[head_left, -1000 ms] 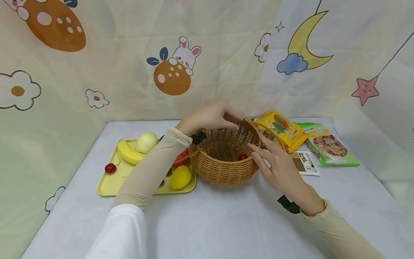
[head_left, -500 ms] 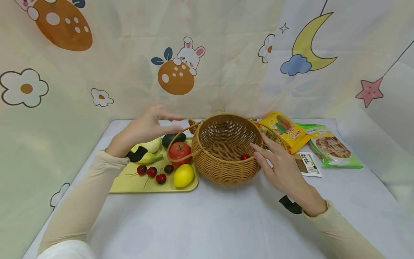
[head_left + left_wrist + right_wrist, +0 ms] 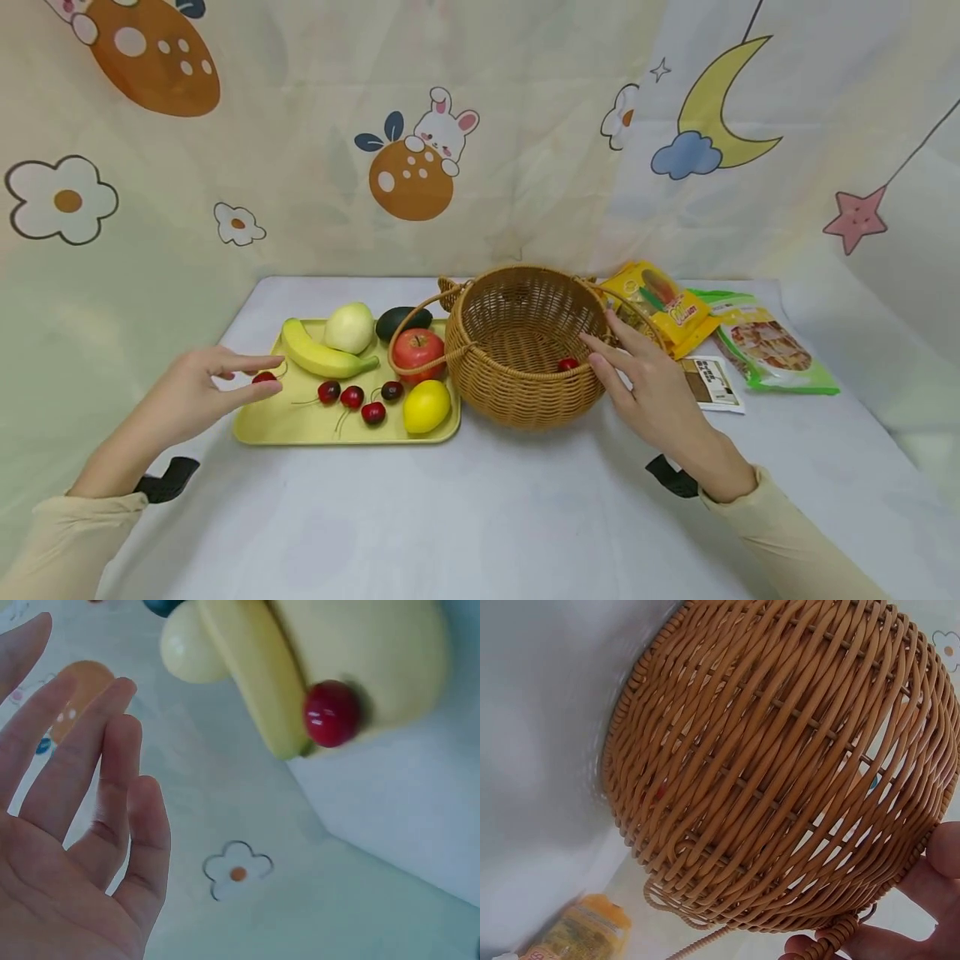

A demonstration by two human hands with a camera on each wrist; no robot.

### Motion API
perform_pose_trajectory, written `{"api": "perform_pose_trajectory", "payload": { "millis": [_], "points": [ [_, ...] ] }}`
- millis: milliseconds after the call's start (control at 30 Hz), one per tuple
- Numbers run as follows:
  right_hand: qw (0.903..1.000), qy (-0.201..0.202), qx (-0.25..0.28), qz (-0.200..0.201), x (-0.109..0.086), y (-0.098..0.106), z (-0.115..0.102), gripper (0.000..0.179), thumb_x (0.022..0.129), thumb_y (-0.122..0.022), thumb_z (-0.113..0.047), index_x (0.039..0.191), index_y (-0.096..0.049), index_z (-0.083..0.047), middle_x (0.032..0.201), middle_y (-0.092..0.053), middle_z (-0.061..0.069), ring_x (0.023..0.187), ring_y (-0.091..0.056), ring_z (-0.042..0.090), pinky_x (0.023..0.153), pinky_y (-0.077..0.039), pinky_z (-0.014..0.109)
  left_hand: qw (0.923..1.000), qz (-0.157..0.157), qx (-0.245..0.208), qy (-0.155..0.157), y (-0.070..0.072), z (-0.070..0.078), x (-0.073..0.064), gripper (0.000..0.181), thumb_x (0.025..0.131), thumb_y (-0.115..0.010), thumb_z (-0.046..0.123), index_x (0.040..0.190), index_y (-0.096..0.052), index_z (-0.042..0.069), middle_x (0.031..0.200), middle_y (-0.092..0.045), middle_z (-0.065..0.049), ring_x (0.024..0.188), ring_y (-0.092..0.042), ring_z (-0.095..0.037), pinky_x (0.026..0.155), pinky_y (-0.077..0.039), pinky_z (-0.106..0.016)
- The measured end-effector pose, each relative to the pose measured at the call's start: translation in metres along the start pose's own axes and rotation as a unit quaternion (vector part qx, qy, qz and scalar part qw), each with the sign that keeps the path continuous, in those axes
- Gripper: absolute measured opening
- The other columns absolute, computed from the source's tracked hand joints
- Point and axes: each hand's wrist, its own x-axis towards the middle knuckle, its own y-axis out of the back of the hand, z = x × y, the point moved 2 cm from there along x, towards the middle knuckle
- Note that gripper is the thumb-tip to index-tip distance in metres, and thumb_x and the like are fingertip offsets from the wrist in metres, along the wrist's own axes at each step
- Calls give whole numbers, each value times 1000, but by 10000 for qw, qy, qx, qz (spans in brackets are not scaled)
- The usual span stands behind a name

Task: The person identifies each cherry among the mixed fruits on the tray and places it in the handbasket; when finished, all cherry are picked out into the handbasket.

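Note:
My left hand (image 3: 183, 392) is over the left end of the yellow tray (image 3: 281, 421), thumb and forefinger apart on either side of a cherry (image 3: 264, 377). In the left wrist view its fingers (image 3: 120, 765) are nearly straight, away from that cherry (image 3: 332, 713). My right hand (image 3: 648, 387) holds the rim of a round wicker basket (image 3: 525, 400), fingers over the edge beside the handle joint. One cherry (image 3: 567, 364) lies inside the basket. On the tray are a banana (image 3: 318, 354), an apple (image 3: 416, 350), a lemon (image 3: 426, 407) and several more cherries (image 3: 352, 397).
A pale round fruit (image 3: 349, 327) and a dark green avocado (image 3: 403, 322) lie at the tray's back. Right of the basket are a yellow snack bag (image 3: 660, 304), a green-edged bag (image 3: 772, 342) and a small brown-and-white packet (image 3: 712, 383). A printed cloth hangs behind the table.
My left hand has swung from the basket's left side, leftward and down, to the tray's left cherry. The basket's near handle lies lowered over the apple. My right hand stays at the rim.

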Motion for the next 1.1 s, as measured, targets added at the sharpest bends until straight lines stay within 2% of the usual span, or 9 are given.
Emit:
{"api": "perform_pose_trajectory", "payload": {
  "millis": [167, 267, 433, 533, 667, 800, 900, 967, 1100],
  "points": [
    [10000, -18, -35, -16, -1, 0, 0, 37, 104, -60, -21, 140, -65, -14, 156, -46, 25, 134, -53, 48, 100, -48, 65, 9994, 341, 98, 42, -4, -20, -24, 40, 82, -88, 32, 120, -79, 21, 106, -79, 0, 87, -49, 17, 74, -44, -12],
    [10000, -51, -50, -26, -2, -1, 1, 37, 104, -61, -21, 140, -65, -14, 156, -47, 26, 134, -54, 48, 101, -48, 65, 9989, 380, 259, 121, -8, -29, -32, 42, 81, -88, 33, 119, -79, 19, 105, -78, -7, 85, -49, 16, 71, -47, -16],
    [9999, -112, -16, -89, -2, -2, 3, 36, 105, -60, -22, 140, -65, -15, 156, -46, 25, 135, -53, 48, 101, -48, 66, 9983, 281, 423, 293, -15, -39, -34, 46, 82, -86, 36, 122, -77, 16, 111, -77, -17, 91, -66, -20, 70, -49, -24],
    [9998, -139, 25, -115, -1, -2, 4, 36, 105, -59, -23, 140, -65, -16, 157, -45, 24, 136, -51, 49, 101, -47, 66, 9980, 79, 479, 397, -18, -41, -30, 48, 84, -85, 38, 126, -76, 15, 115, -75, -22, 92, -65, -34, 68, -47, -27],
    [9998, -151, 31, -130, -1, -2, 4, 36, 106, -58, -24, 140, -65, -16, 157, -45, 24, 136, -51, 49, 100, -47, 67, 9984, -6, 496, 254, -23, -44, -24, 47, 84, -85, 35, 125, -76, 15, 115, -75, -23, 71, -49, -14, 55, -36, -25],
    [9998, -164, 6, -126, -1, -3, 5, 36, 106, -58, -24, 140, -65, -15, 157, -45, 25, 136, -51, 49, 100, -47, 67, 9982, -135, 514, 274, -27, -46, -20, 48, 84, -84, 36, 127, -75, 16, 105, -76, -21, 55, -23, -6, 45, -25, -24],
    [9998, -153, -18, -116, 0, -3, 5, 36, 106, -58, -24, 140, -65, -15, 157, -45, 25, 136, -51, 49, 100, -47, 66, 9974, -156, 612, 339, -26, -47, -15, 47, 86, -83, 35, 127, -74, 16, 104, -75, -25, 53, -22, -7, 46, -22, -24],
    [9999, -126, -36, -106, 0, -3, 5, 36, 105, -59, -23, 140, -65, -15, 157, -46, 25, 135, -52, 49, 99, -48, 66, 9971, -42, 693, 316, -25, -49, -12, 44, 86, -84, 34, 125, -76, 16, 111, -73, -30, 53, -23, -8, 46, -22, -24],
    [9999, -90, -54, -92, -1, -3, 4, 36, 105, -59, -23, 140, -65, -15, 156, -46, 26, 135, -53, 49, 99, -48, 66, 9960, 94, 829, 312, -23, -54, -7, 41, 86, -83, 33, 122, -77, 16, 110, -72, -32, 53, -28, -10, 46, -25, -25]
  ]
}}
